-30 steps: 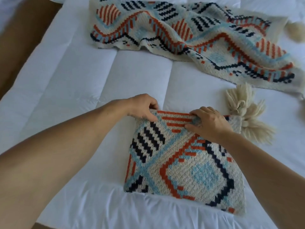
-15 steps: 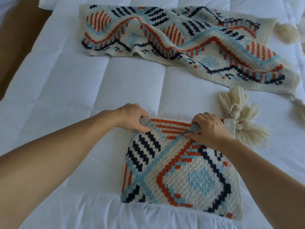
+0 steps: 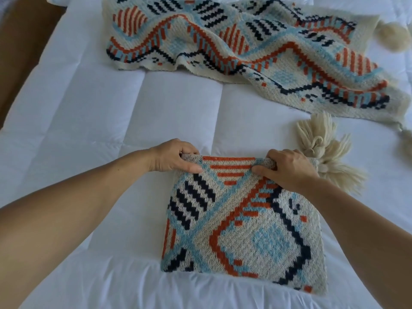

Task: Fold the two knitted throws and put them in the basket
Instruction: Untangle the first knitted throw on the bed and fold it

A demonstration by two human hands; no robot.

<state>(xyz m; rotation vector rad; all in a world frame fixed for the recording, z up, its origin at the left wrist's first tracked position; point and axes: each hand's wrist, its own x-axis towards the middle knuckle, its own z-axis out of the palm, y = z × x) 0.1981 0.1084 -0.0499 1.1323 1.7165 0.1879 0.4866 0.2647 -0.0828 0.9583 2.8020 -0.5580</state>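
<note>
Both hands pinch far edge of folded throw (image 3: 243,230): left hand (image 3: 172,158) at left corner, right hand (image 3: 289,169) at right; throw extends toward wearer.

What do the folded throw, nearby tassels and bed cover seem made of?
Folded throw: chunky knitted yarn, matte; stitch rows show; wool or acrylic unclear. Tassels: loose cream yarn strands. Bed cover: white fabric, puffy between stitched channels, likely a duvet.

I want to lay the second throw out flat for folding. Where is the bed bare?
Bare duvet lies left of the folded throw, up to the bed's left edge, and in the band between it and the unfolded throw. The right is crowded: tassels beside the right hand.
</note>
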